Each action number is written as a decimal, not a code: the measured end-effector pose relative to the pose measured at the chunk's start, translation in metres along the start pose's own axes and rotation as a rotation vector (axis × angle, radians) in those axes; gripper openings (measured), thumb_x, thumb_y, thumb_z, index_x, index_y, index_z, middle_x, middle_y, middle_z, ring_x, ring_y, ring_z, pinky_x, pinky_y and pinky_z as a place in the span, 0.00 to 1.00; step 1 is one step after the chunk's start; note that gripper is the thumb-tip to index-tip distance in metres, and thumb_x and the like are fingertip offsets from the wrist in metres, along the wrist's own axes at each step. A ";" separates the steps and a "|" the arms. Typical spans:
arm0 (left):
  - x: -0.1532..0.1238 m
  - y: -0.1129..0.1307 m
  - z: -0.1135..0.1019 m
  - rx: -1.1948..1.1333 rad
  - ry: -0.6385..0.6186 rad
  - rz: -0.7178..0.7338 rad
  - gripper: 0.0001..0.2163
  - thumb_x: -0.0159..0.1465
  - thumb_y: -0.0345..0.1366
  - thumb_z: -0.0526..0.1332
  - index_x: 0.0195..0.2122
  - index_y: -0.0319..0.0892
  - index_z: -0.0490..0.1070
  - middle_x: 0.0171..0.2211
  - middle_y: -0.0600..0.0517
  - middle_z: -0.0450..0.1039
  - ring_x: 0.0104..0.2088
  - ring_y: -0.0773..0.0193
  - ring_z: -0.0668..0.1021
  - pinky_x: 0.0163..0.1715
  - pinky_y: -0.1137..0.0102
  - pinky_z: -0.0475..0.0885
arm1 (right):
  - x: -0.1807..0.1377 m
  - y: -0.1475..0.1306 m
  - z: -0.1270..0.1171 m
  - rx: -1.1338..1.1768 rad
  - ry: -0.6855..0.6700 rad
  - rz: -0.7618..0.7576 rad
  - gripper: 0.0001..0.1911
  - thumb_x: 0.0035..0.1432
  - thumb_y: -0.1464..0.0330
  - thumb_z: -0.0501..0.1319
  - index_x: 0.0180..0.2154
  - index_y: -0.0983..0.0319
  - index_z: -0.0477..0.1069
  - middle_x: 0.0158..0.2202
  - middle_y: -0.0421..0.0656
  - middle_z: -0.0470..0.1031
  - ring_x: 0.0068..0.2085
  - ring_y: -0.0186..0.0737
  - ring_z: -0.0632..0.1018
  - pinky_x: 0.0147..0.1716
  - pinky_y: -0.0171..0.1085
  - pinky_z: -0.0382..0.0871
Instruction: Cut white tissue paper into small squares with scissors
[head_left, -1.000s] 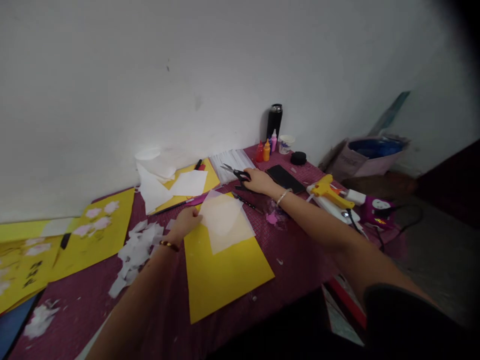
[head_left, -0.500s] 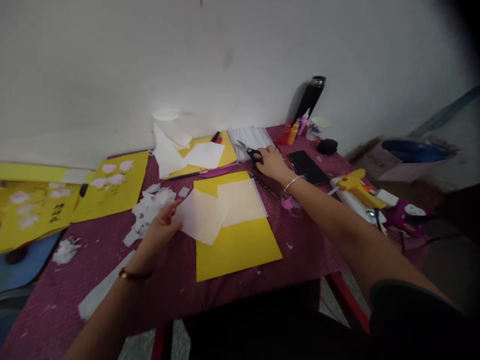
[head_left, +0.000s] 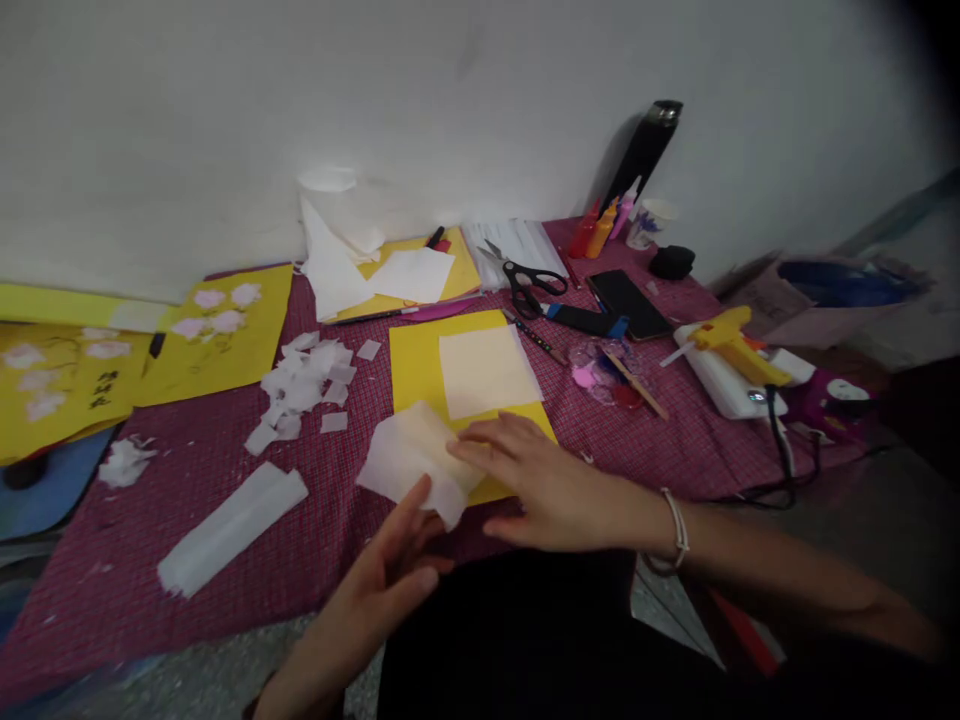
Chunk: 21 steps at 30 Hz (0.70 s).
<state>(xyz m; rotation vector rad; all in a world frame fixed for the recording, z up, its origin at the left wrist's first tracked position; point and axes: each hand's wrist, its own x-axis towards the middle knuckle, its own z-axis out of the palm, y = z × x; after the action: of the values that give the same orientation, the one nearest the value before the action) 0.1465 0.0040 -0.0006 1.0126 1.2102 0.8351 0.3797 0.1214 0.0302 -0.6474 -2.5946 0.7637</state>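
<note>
A thin, translucent white sheet of paper (head_left: 409, 455) overlaps the lower left of a yellow sheet (head_left: 412, 350), its near edge curled. My left hand (head_left: 382, 580) is open at that near edge, fingers apart, one fingertip against or just in front of the paper. From the right comes my right hand (head_left: 547, 480), open, with fingers stretched over the thin sheet's right edge and the thumb spread away. A squarish pale paper (head_left: 487, 370) lies flat on the yellow sheet. Black-handled scissors (head_left: 525, 280) rest with blades parted beyond it.
Small white paper squares (head_left: 304, 385) are heaped at left, near a folded white strip (head_left: 232, 530). Painted yellow sheets (head_left: 232, 370) lie farther left. On the right are a phone (head_left: 630, 305), a paint-smeared palette (head_left: 592, 375), paint bottles (head_left: 600, 235) and a yellow glue gun (head_left: 727, 340).
My right hand has let go of the scissors and come back to the thin paper. My left hand has moved nearer and right, bringing that paper lower. The view has shifted slightly.
</note>
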 end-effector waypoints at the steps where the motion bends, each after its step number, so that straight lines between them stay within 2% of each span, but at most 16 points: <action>1: -0.004 -0.004 0.007 0.016 -0.049 0.050 0.34 0.61 0.40 0.63 0.67 0.57 0.53 0.58 0.43 0.70 0.56 0.48 0.74 0.47 0.57 0.76 | -0.005 -0.005 0.009 0.018 -0.012 0.014 0.41 0.53 0.66 0.66 0.65 0.58 0.53 0.61 0.52 0.63 0.63 0.52 0.62 0.62 0.53 0.54; 4: -0.011 -0.007 0.025 0.161 -0.101 0.187 0.35 0.63 0.33 0.60 0.68 0.62 0.47 0.59 0.45 0.69 0.55 0.51 0.76 0.45 0.58 0.78 | -0.012 -0.009 0.032 0.048 0.003 0.047 0.39 0.53 0.71 0.64 0.65 0.60 0.54 0.63 0.54 0.62 0.64 0.51 0.61 0.63 0.56 0.51; 6: -0.016 -0.005 0.034 0.318 -0.057 0.279 0.37 0.63 0.29 0.58 0.69 0.62 0.44 0.57 0.45 0.72 0.48 0.55 0.80 0.42 0.61 0.80 | -0.015 -0.007 0.044 0.049 0.019 0.051 0.32 0.54 0.73 0.63 0.61 0.61 0.61 0.61 0.53 0.64 0.63 0.50 0.62 0.64 0.55 0.50; 9: -0.026 -0.003 0.040 0.599 0.098 0.460 0.35 0.63 0.28 0.58 0.69 0.59 0.47 0.40 0.50 0.80 0.34 0.62 0.82 0.34 0.68 0.80 | -0.023 -0.002 0.057 0.030 0.051 0.038 0.18 0.54 0.77 0.61 0.47 0.59 0.72 0.56 0.48 0.71 0.60 0.47 0.66 0.64 0.53 0.50; 11: -0.035 -0.006 0.038 0.795 0.218 0.614 0.32 0.62 0.27 0.58 0.66 0.56 0.54 0.29 0.55 0.77 0.27 0.65 0.79 0.28 0.72 0.77 | -0.029 0.001 0.061 0.023 0.075 0.041 0.15 0.53 0.79 0.60 0.41 0.58 0.73 0.52 0.45 0.73 0.58 0.45 0.69 0.64 0.53 0.50; 12: -0.039 -0.008 0.036 0.877 0.261 0.697 0.30 0.62 0.26 0.59 0.64 0.55 0.58 0.27 0.55 0.75 0.26 0.66 0.78 0.27 0.73 0.76 | -0.031 0.002 0.062 0.024 0.089 0.044 0.15 0.53 0.79 0.60 0.40 0.58 0.73 0.52 0.45 0.74 0.57 0.44 0.70 0.64 0.52 0.50; 14: -0.044 -0.014 0.032 1.009 0.302 0.827 0.29 0.59 0.25 0.63 0.61 0.51 0.63 0.30 0.54 0.75 0.31 0.64 0.78 0.35 0.70 0.77 | -0.035 0.003 0.063 0.022 0.111 0.045 0.14 0.53 0.79 0.60 0.40 0.59 0.73 0.51 0.45 0.74 0.55 0.44 0.70 0.64 0.52 0.50; 17: -0.038 -0.025 0.029 1.154 0.306 0.904 0.27 0.56 0.27 0.67 0.57 0.47 0.66 0.42 0.48 0.77 0.47 0.56 0.77 0.54 0.55 0.70 | -0.036 0.001 0.063 0.010 0.135 0.045 0.12 0.54 0.78 0.60 0.40 0.59 0.72 0.50 0.45 0.74 0.54 0.43 0.71 0.64 0.52 0.50; 19: -0.027 -0.033 0.029 1.233 0.332 0.880 0.25 0.57 0.28 0.68 0.56 0.44 0.67 0.50 0.43 0.73 0.54 0.50 0.73 0.58 0.48 0.64 | -0.036 -0.005 0.063 0.005 0.140 0.050 0.11 0.55 0.77 0.60 0.39 0.59 0.72 0.49 0.45 0.74 0.54 0.43 0.72 0.63 0.52 0.51; 21: -0.016 -0.036 0.029 1.251 0.378 0.854 0.21 0.57 0.26 0.65 0.53 0.43 0.69 0.53 0.41 0.72 0.56 0.49 0.72 0.59 0.48 0.63 | -0.036 -0.012 0.061 0.015 0.145 0.039 0.11 0.55 0.77 0.60 0.39 0.58 0.72 0.50 0.45 0.74 0.54 0.43 0.71 0.64 0.52 0.50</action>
<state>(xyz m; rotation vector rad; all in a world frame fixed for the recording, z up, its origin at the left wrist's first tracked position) 0.1716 -0.0281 -0.0273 2.5960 1.6612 0.8927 0.3782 0.0683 -0.0181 -0.7231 -2.4492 0.7187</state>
